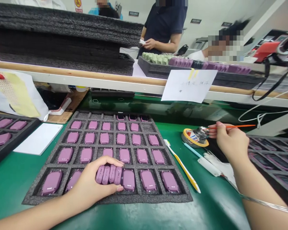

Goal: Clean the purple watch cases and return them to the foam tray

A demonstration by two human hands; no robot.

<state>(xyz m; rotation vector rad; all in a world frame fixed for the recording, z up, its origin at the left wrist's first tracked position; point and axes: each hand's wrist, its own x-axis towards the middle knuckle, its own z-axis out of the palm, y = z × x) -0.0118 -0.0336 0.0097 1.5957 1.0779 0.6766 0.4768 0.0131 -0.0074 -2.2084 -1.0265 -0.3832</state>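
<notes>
My left hand (98, 179) is closed around a row of several purple watch bodies (109, 174), pinched between thumb and fingers over the front of a black foam tray (105, 200). More purple watch bodies (147, 180) lie singly in the tray's compartments. My right hand (231, 140) grips a thin orange stick (242, 126) with a pointed rear end. Its front end meets the metal top of a small jar (203, 131); whether it touches cannot be made out. A yellow roll of tape (187, 138) surrounds the jar's base.
A white-and-yellow toothbrush (183, 167) and a light-blue-handled tool (193, 150) lie right of the tray. White paper (39, 139) rests at left. Other foam trays (273, 153) flank the table. Above, a shelf (144, 81) carries stacked foam; people are behind it.
</notes>
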